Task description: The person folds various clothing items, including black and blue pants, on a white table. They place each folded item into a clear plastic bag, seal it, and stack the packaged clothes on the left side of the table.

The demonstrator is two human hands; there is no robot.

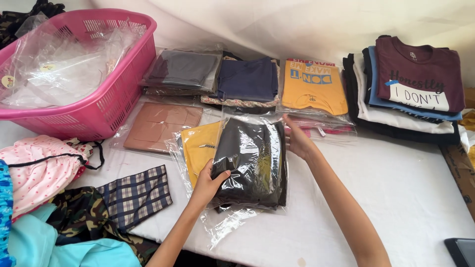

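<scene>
White cloth covers the desk (396, 198), smooth and bare along its near right part, where the dark corner of a flat device (462, 249) cuts in at the edge. At the near left lies a heap of loose clothes: a turquoise garment (59, 247), a camouflage-print piece (84, 215), a navy checked cloth (136, 195) and a pink dotted garment with black trim (42, 165).

In the middle, the left hand (208, 185) is clamped on the lower left edge of a folded black garment sealed in a clear plastic bag (252, 163), thumb on top. The right hand (297, 138) has its fingers closed on the bag's upper right edge. The bag rests on the desk, overlapping a bagged mustard-yellow garment (198, 148) just to its left.

Further back lies a bagged terracotta-brown garment (161, 126), then a row of bagged clothes: a grey one (183, 69), a navy one (247, 79) and an orange printed T-shirt (314, 86) atop a pink packet. At the far right stands a stack of unbagged folded T-shirts with a maroon printed one on top (418, 74). At the far left, a pink plastic laundry basket (114, 99) holds empty clear bags.

Behind everything hangs a pale draped sheet (297, 24), closing off the room.
</scene>
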